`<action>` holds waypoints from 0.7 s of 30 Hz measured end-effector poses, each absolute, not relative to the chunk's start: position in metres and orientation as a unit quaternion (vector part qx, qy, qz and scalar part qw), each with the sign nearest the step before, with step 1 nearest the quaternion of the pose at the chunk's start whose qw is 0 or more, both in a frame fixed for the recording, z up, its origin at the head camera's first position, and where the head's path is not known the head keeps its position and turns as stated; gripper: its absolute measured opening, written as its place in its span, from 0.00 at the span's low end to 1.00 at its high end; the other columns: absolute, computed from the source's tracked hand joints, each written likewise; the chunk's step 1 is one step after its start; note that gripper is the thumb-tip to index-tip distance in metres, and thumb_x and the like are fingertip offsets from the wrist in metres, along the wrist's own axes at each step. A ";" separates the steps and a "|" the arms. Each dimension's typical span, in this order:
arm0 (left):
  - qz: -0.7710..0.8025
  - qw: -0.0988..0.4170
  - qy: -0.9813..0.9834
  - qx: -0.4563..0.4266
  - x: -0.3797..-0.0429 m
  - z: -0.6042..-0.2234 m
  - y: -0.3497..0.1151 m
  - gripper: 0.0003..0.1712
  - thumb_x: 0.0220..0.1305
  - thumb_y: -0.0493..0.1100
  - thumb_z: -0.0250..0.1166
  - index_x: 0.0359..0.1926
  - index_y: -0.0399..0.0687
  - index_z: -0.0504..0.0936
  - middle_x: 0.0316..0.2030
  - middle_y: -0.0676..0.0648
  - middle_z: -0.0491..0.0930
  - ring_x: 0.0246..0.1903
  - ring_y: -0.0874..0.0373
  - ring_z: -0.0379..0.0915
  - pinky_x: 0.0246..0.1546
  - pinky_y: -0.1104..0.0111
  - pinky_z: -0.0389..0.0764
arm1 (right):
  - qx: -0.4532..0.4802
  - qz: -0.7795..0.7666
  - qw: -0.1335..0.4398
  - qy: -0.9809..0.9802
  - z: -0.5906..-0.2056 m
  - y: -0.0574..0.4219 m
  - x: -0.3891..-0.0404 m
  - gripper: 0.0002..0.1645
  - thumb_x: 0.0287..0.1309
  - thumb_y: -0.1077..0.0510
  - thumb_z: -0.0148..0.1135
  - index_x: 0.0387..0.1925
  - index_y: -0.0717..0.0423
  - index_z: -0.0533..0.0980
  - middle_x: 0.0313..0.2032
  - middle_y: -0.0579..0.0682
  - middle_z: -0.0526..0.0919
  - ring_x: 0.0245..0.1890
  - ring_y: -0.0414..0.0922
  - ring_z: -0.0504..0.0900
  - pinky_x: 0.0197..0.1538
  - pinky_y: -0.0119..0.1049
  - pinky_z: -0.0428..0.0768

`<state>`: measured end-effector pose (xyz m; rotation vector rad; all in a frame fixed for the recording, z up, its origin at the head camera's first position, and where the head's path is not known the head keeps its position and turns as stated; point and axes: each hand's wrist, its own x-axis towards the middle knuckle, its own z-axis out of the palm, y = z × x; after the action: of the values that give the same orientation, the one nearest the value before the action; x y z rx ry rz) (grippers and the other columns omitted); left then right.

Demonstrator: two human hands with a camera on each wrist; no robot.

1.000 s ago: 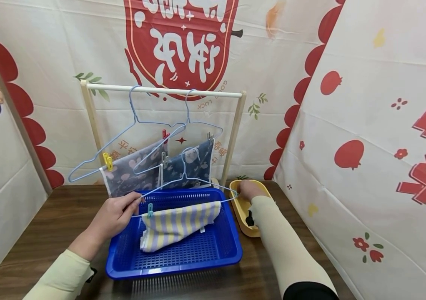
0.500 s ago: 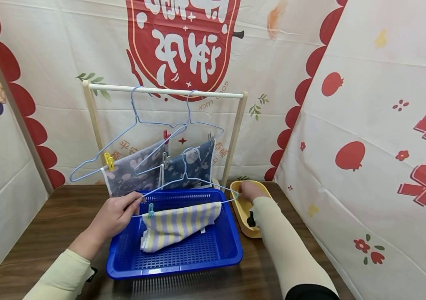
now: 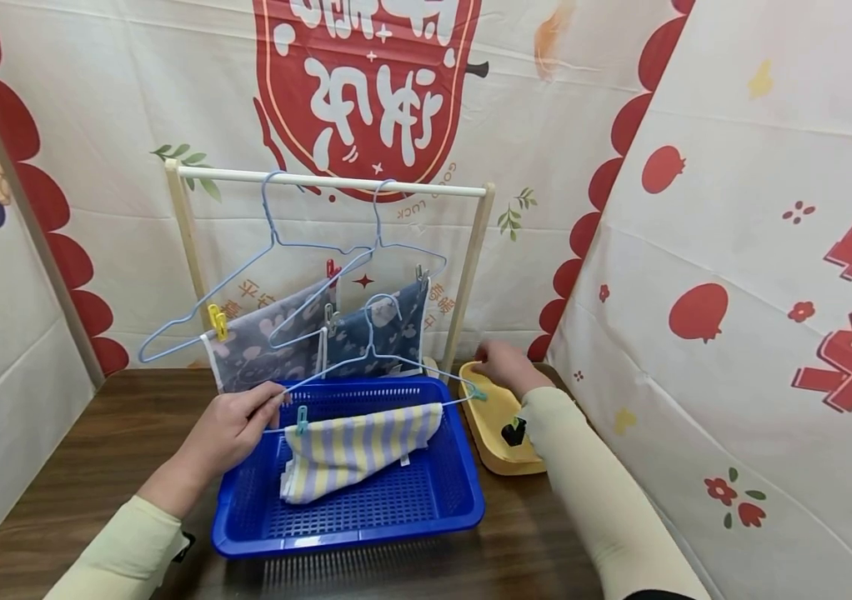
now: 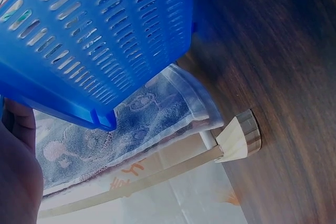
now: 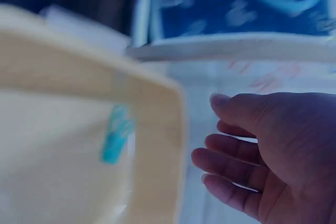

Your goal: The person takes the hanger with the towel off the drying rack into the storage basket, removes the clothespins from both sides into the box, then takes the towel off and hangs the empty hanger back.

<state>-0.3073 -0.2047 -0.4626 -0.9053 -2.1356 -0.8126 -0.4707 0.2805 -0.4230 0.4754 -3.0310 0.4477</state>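
My left hand (image 3: pixel 234 429) grips the left end of a blue wire hanger (image 3: pixel 369 354). Over the hanger's lower bar hangs a yellow-and-purple striped cloth (image 3: pixel 362 450), with a teal clothespin (image 3: pixel 302 421) at its left edge. The hanger and cloth are above a blue perforated basket (image 3: pixel 351 537). My right hand (image 3: pixel 508 367) is at the far rim of a yellow bin (image 3: pixel 493 458), its fingers loosely extended and holding nothing in the right wrist view. Another teal clothespin (image 5: pixel 116 135) lies inside the bin, by the hanger's right end in the head view.
Behind the basket stands a rack with a white rod (image 3: pixel 336 181). Two more blue hangers hang there, bearing a grey patterned cloth (image 3: pixel 268 346) with yellow and red clothespins and a dark blue cloth (image 3: pixel 381 333) with grey ones. Printed fabric walls surround the wooden table (image 3: pixel 58 467).
My right hand has lifted from inside the yellow bin and moved back over its far rim. The teal clothespin in the bin is now uncovered. My left hand keeps its grip on the hanger.
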 end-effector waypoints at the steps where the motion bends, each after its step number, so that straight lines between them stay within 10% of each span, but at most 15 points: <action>1: -0.311 0.335 -0.819 -0.347 -0.307 -0.462 -0.205 0.16 0.74 0.26 0.66 0.46 0.54 0.84 0.26 0.61 0.76 0.25 0.71 0.69 0.29 0.76 0.73 | 0.154 0.151 0.024 -0.976 -0.417 0.279 -0.468 0.11 0.73 0.56 0.74 0.46 0.61 0.86 0.41 0.55 0.89 0.42 0.53 0.86 0.51 0.53 0.85; 21: -0.312 0.342 -0.814 -0.350 -0.309 -0.463 -0.205 0.16 0.73 0.26 0.67 0.46 0.53 0.85 0.27 0.62 0.77 0.25 0.71 0.69 0.29 0.75 0.74 | 0.263 0.343 0.120 -0.894 -0.350 0.233 -0.358 0.06 0.78 0.58 0.70 0.45 0.58 0.87 0.31 0.46 0.86 0.29 0.44 0.80 0.34 0.36 0.80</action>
<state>-0.3091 -0.2047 -0.4632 -0.9108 -2.1162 -0.8113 -0.3580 0.2326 -0.3504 0.7677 -2.6105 1.0030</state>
